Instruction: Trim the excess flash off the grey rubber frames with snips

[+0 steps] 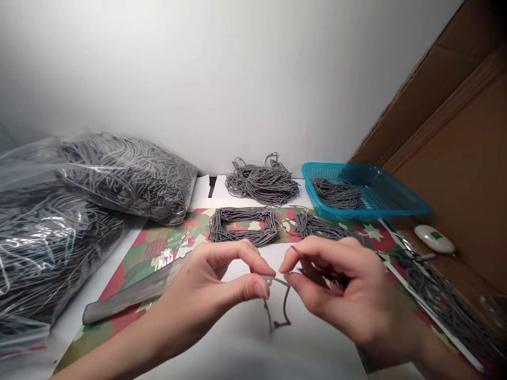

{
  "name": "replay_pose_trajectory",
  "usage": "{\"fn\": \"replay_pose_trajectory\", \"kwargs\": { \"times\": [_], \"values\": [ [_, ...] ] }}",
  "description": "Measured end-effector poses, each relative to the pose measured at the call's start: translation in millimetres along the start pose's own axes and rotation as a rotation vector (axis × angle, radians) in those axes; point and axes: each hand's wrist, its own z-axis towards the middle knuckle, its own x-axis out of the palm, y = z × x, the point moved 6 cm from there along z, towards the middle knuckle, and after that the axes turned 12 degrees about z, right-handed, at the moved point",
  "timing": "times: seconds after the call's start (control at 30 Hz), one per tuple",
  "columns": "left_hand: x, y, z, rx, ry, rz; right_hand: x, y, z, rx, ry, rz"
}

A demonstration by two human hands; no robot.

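Head view: a blue basket [366, 214] made of plastic, with small holes and a smooth rim, has a bunch of thin gray strings [336, 194] in its left part. Far to the left of the basket are two see-through bags, a back bag [130, 174] and a front bag [47, 253]. Both are shiny, wrinkly and stuffed with gray strings.

One bent gray loop [285, 303], thin and a bit like a box, hangs nearer than the basket and to its left. The left hand [214, 279] has its grip pinched on the loop's top, thumb against finger. The right hand [348, 285], just nearer than the basket, has its grip curled around some dark strands [317, 275]. Its fingertips are right by the loop, but I cannot tell if they pinch it too.

Left of the basket sits a messy, round pile [263, 183] of gray loops. Nearer and left is a neat bundle [253, 236] shaped like a picture frame. A looser bundle [322, 227] lies just in front of the basket. To the basket's right stands a brown cardboard wall [455, 132], and a smooth white oval thing [434, 239] lies to its near right.
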Motion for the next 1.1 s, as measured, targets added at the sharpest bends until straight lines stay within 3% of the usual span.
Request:
{"fn": "replay_pose_trajectory", "kwargs": {
  "times": [0.1, 0.33, 0.77, 0.93, 1.1],
  "values": [
    [-2.0, -7.9, -0.5, 0.088, -0.045, 0.040, 2.1, -2.7, 2.1, 0.122, 0.058, 0.149],
    [-2.6, -22.1, -6.9, 0.229, -0.126, 0.151, 10.5, -6.8, 0.7, 0.147, 0.075, 0.190],
    [1.3, -14.5, -7.3, 0.155, -0.036, 0.069, 9.1, -6.0, 0.3, 0.201, 0.060, 0.421],
    [-0.1, -18.7, -8.4, 0.228, -0.099, 0.120, 12.1, -8.8, 0.8, 0.222, 0.048, 0.448],
    [2.9, -24.2, -8.6, 0.315, -0.086, 0.185, 14.9, -13.0, -0.7, 0.268, 0.031, 0.468]
  ]
}}
